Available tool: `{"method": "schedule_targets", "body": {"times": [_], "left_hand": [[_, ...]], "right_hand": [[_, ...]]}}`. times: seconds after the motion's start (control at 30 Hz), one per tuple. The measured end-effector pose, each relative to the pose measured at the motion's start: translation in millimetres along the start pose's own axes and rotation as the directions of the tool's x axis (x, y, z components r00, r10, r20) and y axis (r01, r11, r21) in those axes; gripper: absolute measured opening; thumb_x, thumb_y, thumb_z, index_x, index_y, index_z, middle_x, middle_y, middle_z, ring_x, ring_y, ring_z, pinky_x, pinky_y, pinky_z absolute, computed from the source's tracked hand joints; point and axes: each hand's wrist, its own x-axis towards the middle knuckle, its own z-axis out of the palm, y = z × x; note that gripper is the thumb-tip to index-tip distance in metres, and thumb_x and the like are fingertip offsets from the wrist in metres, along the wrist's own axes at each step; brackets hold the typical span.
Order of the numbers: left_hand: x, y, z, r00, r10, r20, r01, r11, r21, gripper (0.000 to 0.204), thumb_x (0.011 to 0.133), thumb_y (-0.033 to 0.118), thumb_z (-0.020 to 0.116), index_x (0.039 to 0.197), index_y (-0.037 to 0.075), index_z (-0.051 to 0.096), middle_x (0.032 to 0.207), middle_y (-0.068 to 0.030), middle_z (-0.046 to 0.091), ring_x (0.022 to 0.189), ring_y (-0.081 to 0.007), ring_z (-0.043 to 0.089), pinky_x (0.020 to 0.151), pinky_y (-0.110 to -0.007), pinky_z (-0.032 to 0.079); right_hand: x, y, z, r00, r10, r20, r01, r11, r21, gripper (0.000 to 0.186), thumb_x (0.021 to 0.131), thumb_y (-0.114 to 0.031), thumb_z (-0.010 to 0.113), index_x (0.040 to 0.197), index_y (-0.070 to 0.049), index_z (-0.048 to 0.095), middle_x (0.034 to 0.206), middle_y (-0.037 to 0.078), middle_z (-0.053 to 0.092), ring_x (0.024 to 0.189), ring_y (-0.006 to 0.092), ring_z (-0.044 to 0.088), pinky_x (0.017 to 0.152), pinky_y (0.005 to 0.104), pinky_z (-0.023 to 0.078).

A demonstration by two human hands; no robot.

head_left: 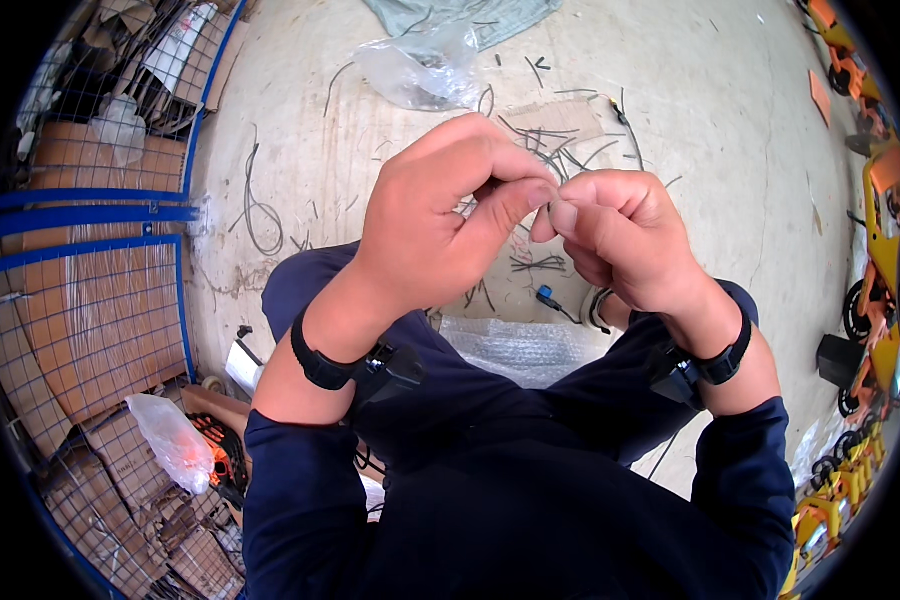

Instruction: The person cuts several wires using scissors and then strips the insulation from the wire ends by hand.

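Observation:
Above my lap, my left hand (440, 210) and my right hand (625, 230) meet fingertip to fingertip. Both are closed in a pinch, thumbs against forefingers. Whatever lies between the tips is too small and covered to make out. Beyond them on the concrete floor, short dark cable pieces (560, 150) are strewn around a flat piece of cardboard (570, 117). A cable with a blue connector (547, 295) lies below my right hand, near my knee. More cut cable pieces (537, 264) rest between my legs.
Bubble wrap (515, 345) is spread between my legs. A clear plastic bag (425, 70) and a green cloth (500, 15) lie ahead. To the left stands a blue mesh cage (90, 198) holding cardboard; a cable loop (263, 225) lies beside it. Orange and yellow wheeled equipment (882, 220) lines the right.

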Motion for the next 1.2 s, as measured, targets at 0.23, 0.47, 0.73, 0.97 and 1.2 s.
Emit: {"method": "schedule_targets", "body": {"times": [0.23,0.47,0.73,0.97,1.2], "left_hand": [[3.1,-4.2,2.5,0.998,-0.048,-0.034,0.045,0.997,-0.063,0.005,0.087,0.007,0.067,0.086,0.002,0.067,0.08,-0.0056,0.062,0.069,-0.013,0.055,0.06,-0.025,0.044],[4.3,-4.7,3.5,0.995,-0.098,0.001,0.098,0.995,-0.015,0.009,0.087,0.009,0.065,0.081,0.002,0.064,0.073,-0.005,0.059,0.067,-0.0143,0.053,0.059,-0.026,0.044],[2.0,-6.2,3.0,0.98,-0.187,0.072,0.19,0.981,-0.038,0.011,0.09,0.008,0.061,0.082,0.0,0.06,0.078,-0.0037,0.056,0.072,-0.0105,0.049,0.066,-0.025,0.04],[-0.2,-6.5,18.0,0.946,-0.304,-0.111,0.266,0.927,-0.266,0.008,0.092,0.009,0.064,0.093,0.001,0.062,0.084,-0.0013,0.058,0.08,-0.0091,0.054,0.076,-0.024,0.045],[3.1,-4.2,13.7,0.983,0.131,-0.13,-0.099,0.969,0.226,0.012,0.084,0.001,0.07,0.095,-0.001,0.067,0.089,-0.0106,0.065,0.078,-0.0165,0.062,0.068,-0.027,0.051]], "right_hand": [[2.6,5.4,-0.5,0.973,-0.23,0.0,0.227,0.961,-0.16,0.017,0.096,-0.014,0.057,0.093,-0.001,0.067,0.077,-0.003,0.061,0.063,0.0032,0.049,0.056,0.0206,0.039],[11.6,13.2,-13.7,0.826,-0.553,0.112,0.505,0.636,-0.583,0.009,0.093,-0.007,0.059,0.095,-0.001,0.065,0.08,0.008,0.063,0.072,0.0181,0.058,0.064,0.0304,0.046],[15.4,15.4,-17.1,0.809,-0.569,0.145,0.516,0.571,-0.638,0.009,0.093,-0.005,0.058,0.097,-0.002,0.065,0.08,0.009,0.063,0.071,0.0182,0.059,0.065,0.0297,0.047],[3.4,6.7,-7.0,0.89,-0.455,0.021,0.406,0.77,-0.492,0.013,0.097,-0.008,0.054,0.098,0.0,0.065,0.085,0.005,0.066,0.073,0.0095,0.059,0.065,0.0245,0.047],[7.1,12.1,-11.5,0.817,-0.576,-0.013,0.468,0.676,-0.57,0.01,0.094,-0.003,0.055,0.099,0.0,0.064,0.078,0.005,0.064,0.064,0.0089,0.058,0.057,0.0229,0.045]]}}
